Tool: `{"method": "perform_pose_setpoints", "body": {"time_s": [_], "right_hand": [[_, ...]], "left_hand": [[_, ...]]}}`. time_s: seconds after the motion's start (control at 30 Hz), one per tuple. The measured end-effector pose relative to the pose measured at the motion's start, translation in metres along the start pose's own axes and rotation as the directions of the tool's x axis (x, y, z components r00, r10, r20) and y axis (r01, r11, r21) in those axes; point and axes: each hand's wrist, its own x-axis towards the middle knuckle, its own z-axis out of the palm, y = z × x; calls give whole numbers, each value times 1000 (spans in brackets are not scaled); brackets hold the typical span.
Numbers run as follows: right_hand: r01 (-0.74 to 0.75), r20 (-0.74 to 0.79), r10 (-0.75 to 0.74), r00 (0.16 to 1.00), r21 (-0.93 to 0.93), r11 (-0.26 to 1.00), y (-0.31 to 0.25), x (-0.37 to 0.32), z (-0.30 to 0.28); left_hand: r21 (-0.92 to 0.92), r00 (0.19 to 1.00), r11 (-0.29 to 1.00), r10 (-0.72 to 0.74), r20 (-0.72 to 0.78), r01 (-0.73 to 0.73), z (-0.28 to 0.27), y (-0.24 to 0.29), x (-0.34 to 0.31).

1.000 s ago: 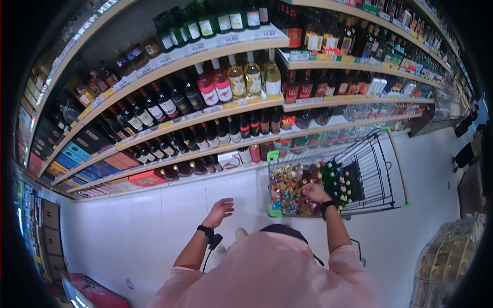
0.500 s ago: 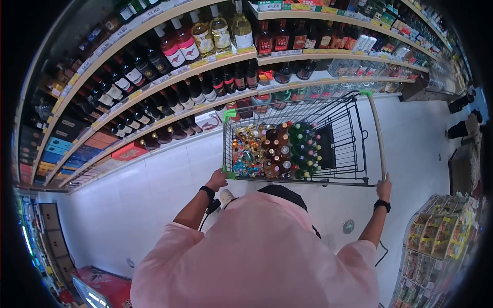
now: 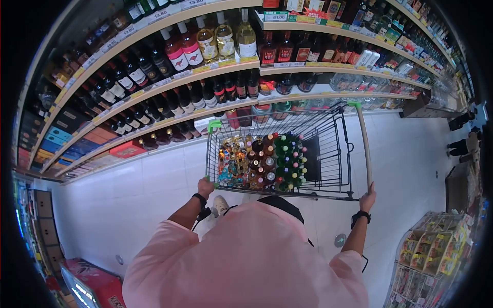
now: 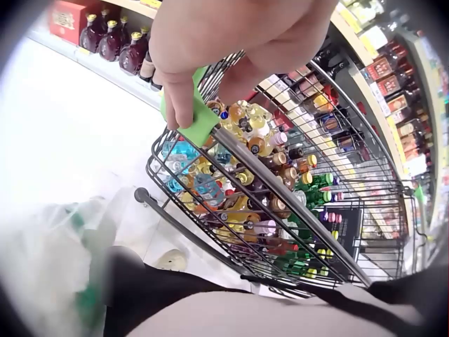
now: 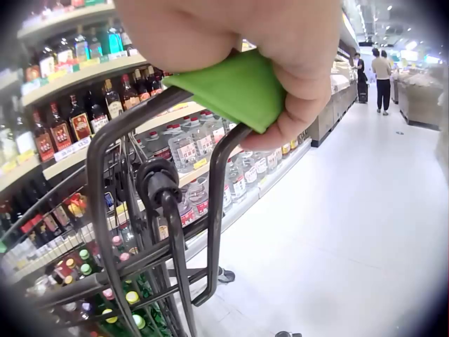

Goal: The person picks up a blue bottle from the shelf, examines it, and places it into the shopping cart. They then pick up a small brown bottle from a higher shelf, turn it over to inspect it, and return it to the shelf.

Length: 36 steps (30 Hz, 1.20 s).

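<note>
A wire shopping cart [image 3: 328, 195] stands in front of the person, its near side close to the body. My left hand [image 3: 206, 188] grips the green corner piece [image 4: 200, 121] at the cart's front near end, fingers over it in the left wrist view. On the other end, my right hand [image 3: 367, 198] is curled round the green corner piece [image 5: 238, 91] of the cart's handle [image 3: 365, 141]. Inside the cart stand green bottles [image 3: 291, 159], brown bottles [image 3: 262, 161] and many small colourful bottles [image 3: 231, 165]. The right palm hides part of its corner piece.
Long shelves of bottles [image 3: 169, 77] curve along the far side, close beside the cart. A snack rack [image 3: 426, 251] stands at the right, and a red box-like stand [image 3: 95, 282] at the lower left. Two people [image 5: 382, 77] stand farther down the white-floored aisle.
My right hand left the bottles in the cart and took the handle's end. The left hand came onto the front corner. Lately, cart and hands have shifted slightly left in view.
</note>
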Motion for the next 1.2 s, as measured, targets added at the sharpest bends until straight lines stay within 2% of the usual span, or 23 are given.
{"method": "perform_pose_setpoints", "body": {"time_s": [0.03, 0.07, 0.1, 0.13, 0.17, 0.2, 0.3, 0.33, 0.4, 0.5, 0.53, 0.63, 0.77, 0.83, 0.97, 1.1, 1.2], "right_hand": [[43, -30, -44, 999, -34, 999, 5, 3, 8], [-37, 29, 36, 999, 37, 999, 10, 15, 15], [-33, 29, 31, 999, 69, 997, 12, 24, 22], [-26, 26, 24, 999, 100, 995, 12, 34, 28], [-17, 20, 14, 1000, 131, 991, 14, 43, 32], [95, -25, -93, 995, 87, 992, 36, 59, 48], [178, -11, -180, 984, -82, 981, 29, 82, 53], [97, 72, -94, 993, -40, 994, 12, 85, 48], [-78, 249, 72, 966, 16, 997, -16, 92, 36], [-99, 288, 32, 957, 222, 970, 1, 114, 53], [-3, 214, -8, 977, 52, 999, -18, 103, 44], [81, 52, -81, 995, 8, 997, -35, 95, 61], [28, 125, -31, 992, 25, 999, -61, 109, 61], [54, 134, -58, 989, 27, 998, -62, 124, 66], [72, 166, -76, 983, 32, 997, -70, 142, 72], [41, 194, -39, 980, -7, 999, -89, 154, 73], [34, 216, -28, 976, -22, 999, -95, 165, 78]], "left_hand": [[-60, 1000, 998, 20, 19, -19, 6, -20, 16], [-121, 998, 992, 46, 32, -42, 12, -36, 37], [-183, 996, 981, 74, 45, -65, 21, -54, 56], [-291, 999, 955, 51, -14, -53, 23, -52, 51], [-360, 999, 933, 32, 33, -18, 22, -48, 49], [-427, 996, 904, 17, 82, 20, 13, -28, 28], [-561, 985, 822, 1, 174, 98, 7, -3, 10], [-592, 981, 797, 2, 194, 116, 7, 2, 10], [-593, 987, 800, 2, 159, 94, 9, 13, 10], [-632, 992, 770, -11, 124, 88, 11, 31, 2], [-652, 994, 754, -14, 111, 83, 13, 34, 5], [-678, 989, 732, 40, 142, 68, 17, 38, 18], [-697, 993, 713, 8, 119, 78, 17, 51, 26], [-714, 990, 692, -11, 141, 110, 16, 60, 30], [-802, 982, 572, -36, 186, 173, 13, 71, 36], [-852, 983, 496, -18, 181, 166, 12, 82, 36], [-852, 981, 499, 23, 193, 156, 11, 80, 49]]}}
